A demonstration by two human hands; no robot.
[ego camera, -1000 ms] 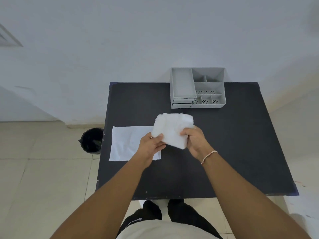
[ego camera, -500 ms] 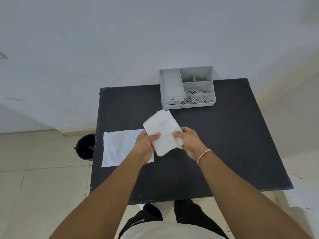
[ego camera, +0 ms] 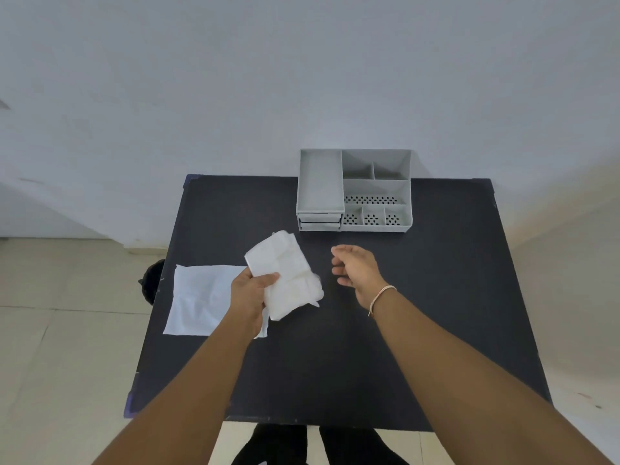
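Bare indoor room: white wall point(ego camera: 302, 78), tiled floor point(ego camera: 67, 330), black table point(ego camera: 419, 313), grey organiser point(ego camera: 320, 179).

White folded cloth point(ego camera: 287, 273), crumpled, tilted, held above table

Single head view, high above near edge of table point(ego camera: 335, 364), facing forward-down toward wall point(ego camera: 302, 78)

The folded white paper towel point(ego camera: 285, 273) is now being held by the left hand point(ego camera: 250, 293) alone, where before it was being gripped by both hands. The right hand point(ego camera: 357, 268) is being drawn away to the right, clear of it, with fingers loosely curled around nothing.
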